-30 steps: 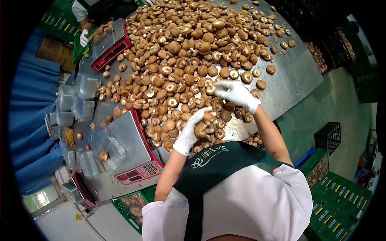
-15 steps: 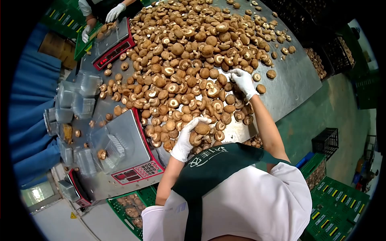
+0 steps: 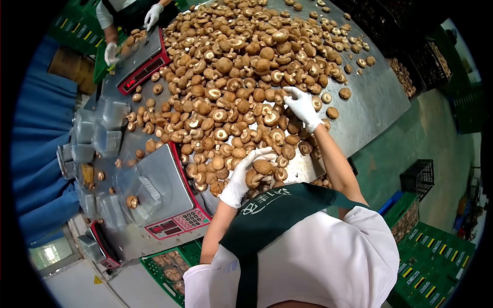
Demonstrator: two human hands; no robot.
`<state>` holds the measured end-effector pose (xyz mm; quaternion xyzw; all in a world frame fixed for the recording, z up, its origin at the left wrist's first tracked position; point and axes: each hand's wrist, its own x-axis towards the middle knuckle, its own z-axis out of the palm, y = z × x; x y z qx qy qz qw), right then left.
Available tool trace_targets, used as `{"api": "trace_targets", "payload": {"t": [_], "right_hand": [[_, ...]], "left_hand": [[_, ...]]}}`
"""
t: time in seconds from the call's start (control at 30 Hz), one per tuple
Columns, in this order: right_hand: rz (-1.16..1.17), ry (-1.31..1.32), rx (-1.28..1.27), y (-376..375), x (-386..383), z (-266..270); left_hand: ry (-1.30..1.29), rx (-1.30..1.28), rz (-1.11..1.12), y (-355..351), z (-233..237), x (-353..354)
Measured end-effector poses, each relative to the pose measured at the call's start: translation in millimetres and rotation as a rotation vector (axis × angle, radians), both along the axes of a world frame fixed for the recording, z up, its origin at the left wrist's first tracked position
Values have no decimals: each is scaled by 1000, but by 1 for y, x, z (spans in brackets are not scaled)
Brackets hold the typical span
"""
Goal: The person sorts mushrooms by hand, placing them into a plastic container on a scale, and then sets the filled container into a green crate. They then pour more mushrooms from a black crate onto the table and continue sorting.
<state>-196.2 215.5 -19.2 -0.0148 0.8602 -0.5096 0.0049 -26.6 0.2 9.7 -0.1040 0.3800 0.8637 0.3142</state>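
A large heap of brown shiitake mushrooms (image 3: 215, 66) covers the metal table. My left hand (image 3: 239, 180), in a white glove, is cupped around a few mushrooms (image 3: 263, 167) near the front of my apron. Its thumb and fingers curve about them. My right hand (image 3: 304, 108), also gloved in white, reaches over the right side of the heap. Its fingers are apart and slightly bent just above the mushrooms, and I see nothing held in them.
A red-edged scale (image 3: 177, 223) with a clear tray on it stands to my left, beside stacked clear plastic trays (image 3: 105, 136). Across the table, a co-worker's gloved hands (image 3: 152, 16) are by a second scale (image 3: 141, 74). A green crate (image 3: 159, 282) holds packed mushrooms.
My right hand has shifted slightly up and left, its fingers lifting and spreading. My left hand stays around its mushrooms, slightly to the right. The co-worker's hands have moved a little.
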Motion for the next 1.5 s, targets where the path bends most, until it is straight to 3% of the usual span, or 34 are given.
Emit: {"api": "trace_targets", "payload": {"t": [0.07, 0.13, 0.23, 0.27, 0.33, 0.37, 0.43, 0.47, 0.53, 0.63, 0.7, 0.8, 0.87, 0.9, 0.97, 1.0, 1.07, 1.1, 1.2, 1.23, 1.33, 1.37, 1.47, 1.5], "right_hand": [[287, -268, -180, -2, 26, 47], [589, -272, -104, -5, 48, 66], [540, -211, 21, -10, 42, 61], [406, -171, 99, -11, 29, 46], [264, -163, 389, -15, -3, 27], [256, -94, 464, -19, -12, 19], [281, 46, 609, -26, -27, 0], [312, -22, 645, -30, -37, -15], [286, -25, 706, -37, -42, -13], [213, -38, 543, -28, -33, -3], [191, -43, 359, -24, -16, 12], [399, -258, 18, -19, 25, 55], [741, -244, -47, -15, 45, 74], [765, -337, -44, -18, 50, 81], [606, -279, -1, -24, 41, 68], [494, -292, 50, -26, 30, 59], [345, -141, 195, -29, 3, 27], [299, -127, 280, -32, -12, 14], [280, -48, 547, -55, -39, 5], [321, -65, 573, -65, -43, 5], [377, -47, 545, -89, -49, 1], [381, 31, 545, -94, -48, 2], [402, 7, 603, -96, -54, -1], [405, -47, 604, -96, -54, 4]], "left_hand": [[21, 36, -15, 1, 4, -2], [32, 3, -31, 4, 5, -3], [-22, -46, 0, 5, -14, -7], [-21, -45, -2, 1, -22, -5], [-223, 140, -126, -6, -22, -2], [-285, 420, -116, -6, -29, 1], [-312, 289, -11, 6, 6, 4], [-344, 163, 88, 10, 19, 6], [-321, 177, 96, 6, 7, 7], [-283, 301, 92, -8, -7, 6], [-225, 579, 67, -13, -14, 3], [-189, 820, 110, -9, 0, 0], [445, 56, 64, -4, 2, 2], [446, 58, 62, -5, -2, 2], [37, 893, -26, -7, -14, -1], [-14, 716, 52, -6, -11, 3], [-273, 634, 304, 2, 0, 7], [-36, 763, 55, -9, -15, 7], [-101, 799, 112, -11, -2, 8], [-11, 922, 23, -13, -13, 7], [-87, 1004, 74, -14, -3, 3], [-320, 791, 221, -14, 10, 4], [-285, 760, 190, -12, 3, 7], [-285, 638, 179, -9, 8, 6]]}}
